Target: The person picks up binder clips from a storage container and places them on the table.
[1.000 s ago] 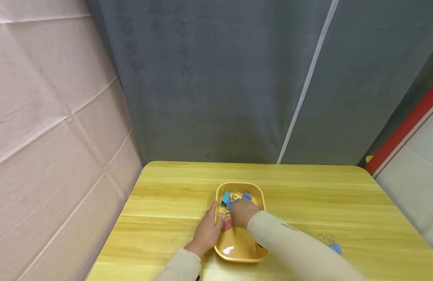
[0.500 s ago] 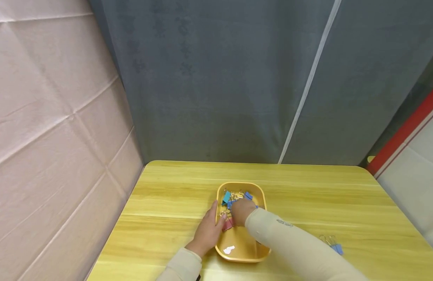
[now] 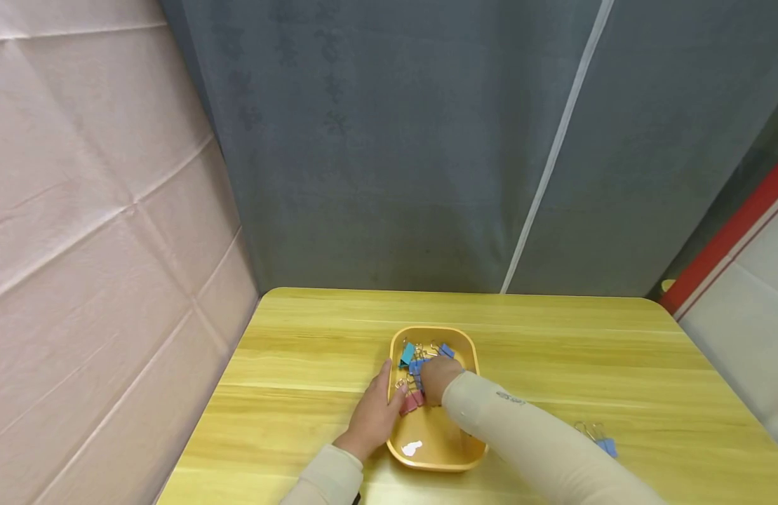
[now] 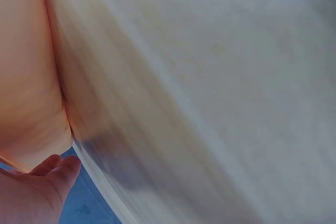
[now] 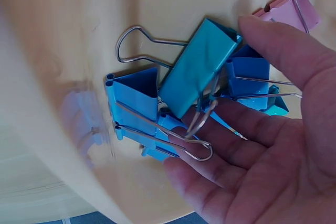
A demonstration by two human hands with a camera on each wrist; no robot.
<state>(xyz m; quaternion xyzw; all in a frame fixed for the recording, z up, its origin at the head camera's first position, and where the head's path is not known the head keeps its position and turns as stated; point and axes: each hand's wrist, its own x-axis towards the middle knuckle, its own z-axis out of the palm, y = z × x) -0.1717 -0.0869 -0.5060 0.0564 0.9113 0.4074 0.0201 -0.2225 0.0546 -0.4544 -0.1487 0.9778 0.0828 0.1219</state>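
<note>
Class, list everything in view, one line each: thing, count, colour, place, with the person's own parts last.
Tray: one, orange-yellow, on the table
Table: one, yellow wood-grain, in front of the curtain
Blue clips: several, partly hidden, in the tray
Teal clips: at least one, in the tray
Pink clips: at least one, in the tray
Loose clip: one, blue, on the table, right of the tray
Curtain: dark grey, with a white strip
Sheet: pale pink, left
Panel: white, red-striped, right
Left hand: one, gripping the tray's left side
Right hand: one, among the tray's clips
Sleeves: two, cream, on both arms
</note>
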